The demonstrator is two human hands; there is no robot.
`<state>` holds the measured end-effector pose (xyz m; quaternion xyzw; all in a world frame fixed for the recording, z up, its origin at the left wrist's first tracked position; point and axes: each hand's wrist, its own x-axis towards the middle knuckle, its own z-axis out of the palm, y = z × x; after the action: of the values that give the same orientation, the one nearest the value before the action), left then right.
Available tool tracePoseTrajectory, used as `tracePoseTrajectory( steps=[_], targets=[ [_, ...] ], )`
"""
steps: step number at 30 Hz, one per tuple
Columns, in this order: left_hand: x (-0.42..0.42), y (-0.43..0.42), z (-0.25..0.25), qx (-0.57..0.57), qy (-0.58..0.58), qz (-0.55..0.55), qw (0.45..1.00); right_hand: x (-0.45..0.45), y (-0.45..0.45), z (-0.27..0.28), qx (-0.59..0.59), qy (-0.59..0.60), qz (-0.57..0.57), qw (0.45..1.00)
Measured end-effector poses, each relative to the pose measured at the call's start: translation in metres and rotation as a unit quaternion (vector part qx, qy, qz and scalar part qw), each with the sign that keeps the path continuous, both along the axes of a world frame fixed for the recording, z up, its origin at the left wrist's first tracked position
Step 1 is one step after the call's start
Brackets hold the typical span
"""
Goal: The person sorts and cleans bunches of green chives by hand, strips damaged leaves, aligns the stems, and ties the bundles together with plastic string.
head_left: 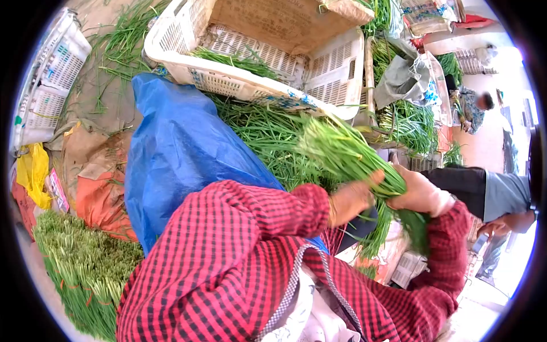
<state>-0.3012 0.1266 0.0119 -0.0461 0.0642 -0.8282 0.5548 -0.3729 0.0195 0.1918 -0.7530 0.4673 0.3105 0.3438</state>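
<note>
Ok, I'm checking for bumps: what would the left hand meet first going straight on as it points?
Probably the greens in the right hand; depth is unclear, the left hand may already touch them.

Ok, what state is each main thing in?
Right hand: closed around bunch
Left hand: at bunch, blurred, grip unclear
Bunch: held, slanted
Crate: open-topped, stalks and cardboard inside
Blue sheet: draped, creased
Loose greens: piled, untied
Banded greens: tied, packed together
Yellow plastic: crumpled

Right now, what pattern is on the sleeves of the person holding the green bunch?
Red and black checks on the sleeves, seen in the head view.
</note>
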Motion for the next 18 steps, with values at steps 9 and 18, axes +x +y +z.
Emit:
tracePoseTrajectory(
  steps=[9, 18],
  targets=[
    [-0.018, -0.010, -0.068, 0.004, 0.029, -0.089, 0.996, 0.084, -0.050, -0.085, 0.041, 0.331, 0.190, 0.923],
    [-0.014, -0.009, -0.040, -0.035, 0.055, -0.154, 0.986, 0.041, -0.048, -0.053, 0.099, 0.346, 0.115, 0.926]
  ],
)
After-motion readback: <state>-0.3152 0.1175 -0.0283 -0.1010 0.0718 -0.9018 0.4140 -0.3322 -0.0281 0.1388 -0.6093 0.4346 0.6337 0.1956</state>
